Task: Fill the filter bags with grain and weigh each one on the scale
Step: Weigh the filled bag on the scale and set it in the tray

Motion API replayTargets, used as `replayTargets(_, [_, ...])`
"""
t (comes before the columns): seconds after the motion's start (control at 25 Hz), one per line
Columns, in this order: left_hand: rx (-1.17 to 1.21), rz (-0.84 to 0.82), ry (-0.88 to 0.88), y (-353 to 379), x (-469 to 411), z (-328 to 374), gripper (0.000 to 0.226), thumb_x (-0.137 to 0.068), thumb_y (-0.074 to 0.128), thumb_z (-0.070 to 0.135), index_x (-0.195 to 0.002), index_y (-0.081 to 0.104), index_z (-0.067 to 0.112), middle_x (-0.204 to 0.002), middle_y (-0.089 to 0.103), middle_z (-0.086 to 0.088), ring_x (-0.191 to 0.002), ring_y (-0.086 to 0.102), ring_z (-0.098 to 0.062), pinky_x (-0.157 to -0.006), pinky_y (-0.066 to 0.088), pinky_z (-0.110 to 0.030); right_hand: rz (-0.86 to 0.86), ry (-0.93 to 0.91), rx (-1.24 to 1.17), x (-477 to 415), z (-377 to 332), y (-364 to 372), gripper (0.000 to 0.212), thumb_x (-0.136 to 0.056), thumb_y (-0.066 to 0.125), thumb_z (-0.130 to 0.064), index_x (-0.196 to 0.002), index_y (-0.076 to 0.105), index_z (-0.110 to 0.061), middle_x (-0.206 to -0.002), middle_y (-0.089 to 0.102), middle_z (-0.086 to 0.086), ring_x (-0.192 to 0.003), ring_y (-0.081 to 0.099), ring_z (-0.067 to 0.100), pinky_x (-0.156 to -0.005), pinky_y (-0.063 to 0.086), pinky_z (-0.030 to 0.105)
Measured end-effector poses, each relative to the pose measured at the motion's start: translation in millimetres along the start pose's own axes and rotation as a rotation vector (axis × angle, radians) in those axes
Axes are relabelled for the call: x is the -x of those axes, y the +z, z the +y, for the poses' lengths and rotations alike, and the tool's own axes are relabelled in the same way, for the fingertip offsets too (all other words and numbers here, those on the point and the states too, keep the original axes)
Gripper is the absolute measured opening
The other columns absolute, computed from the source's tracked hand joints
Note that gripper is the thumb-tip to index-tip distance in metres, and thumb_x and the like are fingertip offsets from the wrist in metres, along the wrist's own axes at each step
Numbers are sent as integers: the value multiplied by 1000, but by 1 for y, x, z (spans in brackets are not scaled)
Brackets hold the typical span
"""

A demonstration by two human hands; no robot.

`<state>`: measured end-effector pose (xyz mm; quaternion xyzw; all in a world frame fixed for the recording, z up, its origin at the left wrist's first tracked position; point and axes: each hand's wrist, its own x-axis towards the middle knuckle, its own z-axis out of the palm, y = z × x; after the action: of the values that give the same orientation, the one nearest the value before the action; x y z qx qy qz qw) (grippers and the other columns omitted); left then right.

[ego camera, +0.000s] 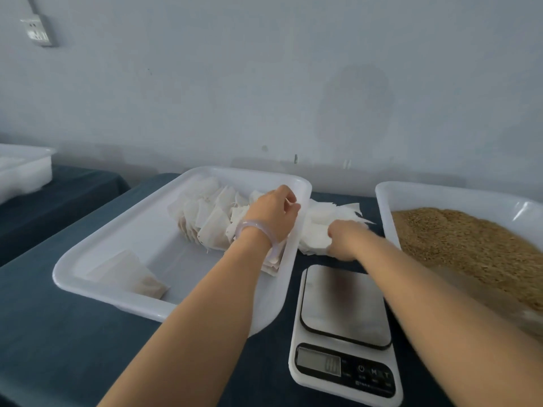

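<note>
A pile of empty white filter bags [332, 218] lies on the dark blue cloth between two white trays. My right hand [343, 237] grips a few of these bags at the pile's near side. My left hand [271, 214], a clear bangle on its wrist, hovers over the right rim of the left tray [123, 230] with its fingers curled; whether it holds anything I cannot tell. Several filled bags [205, 218] lie inside that tray, and one more [129, 274] rests near its front. The right tray [385, 201] holds brown grain [470, 245]. A digital scale [343, 306] stands in front, its platform bare.
Another white tray [26, 168] sits on a separate dark table at the far left. A pale wall runs close behind the trays, with a power socket [36, 30] high on the left.
</note>
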<state>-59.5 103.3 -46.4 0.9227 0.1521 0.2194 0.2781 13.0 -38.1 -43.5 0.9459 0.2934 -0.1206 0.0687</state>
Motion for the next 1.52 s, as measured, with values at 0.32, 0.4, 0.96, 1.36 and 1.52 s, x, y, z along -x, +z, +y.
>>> replayTargets(0.32, [19, -43, 96, 2, 3, 7, 12, -95, 48, 25, -104, 51, 19, -79, 54, 8, -77, 53, -20, -72, 47, -34, 158, -8, 105, -30, -5, 27, 24, -90, 51, -5, -113, 58, -8, -115, 59, 9, -103, 57, 27, -78, 43, 29])
replayTargets(0.4, [16, -68, 97, 0, 6, 10, 12, -95, 47, 25, -105, 51, 18, -83, 56, 6, -80, 55, -20, -74, 49, -35, 144, 10, 72, -34, -5, 26, 21, -91, 50, -7, -110, 59, -7, -113, 61, 9, -102, 57, 26, -78, 42, 29])
replayTargets(0.96, [-11, -62, 437, -8, 21, 37, 64, -81, 63, 13, -139, 39, 10, -146, 38, -8, -131, 35, -26, -106, 30, -33, 655, -237, -233, 21, 46, -19, 19, -91, 53, -19, -88, 71, -14, -84, 62, 8, -77, 57, 30, -72, 46, 36])
replayTargets(1.36, [456, -170, 172, -2, 29, 54, 22, -96, 50, 12, -107, 67, 4, -95, 66, -10, -91, 59, -25, -82, 48, -29, 788, -202, -984, 31, 88, 8, 66, -50, 79, -72, -104, 63, -39, -94, 70, -15, -80, 69, 7, -53, 56, 42])
replayTargets(1.52, [579, -237, 44, 0, 27, 56, 38, -82, 71, 15, -118, 60, 13, -98, 59, 2, -93, 56, -15, -85, 49, -27, 628, -178, -1205, 31, 93, 7, 72, -33, 85, -67, -94, 69, -34, -87, 74, -7, -75, 72, 12, -62, 59, 37])
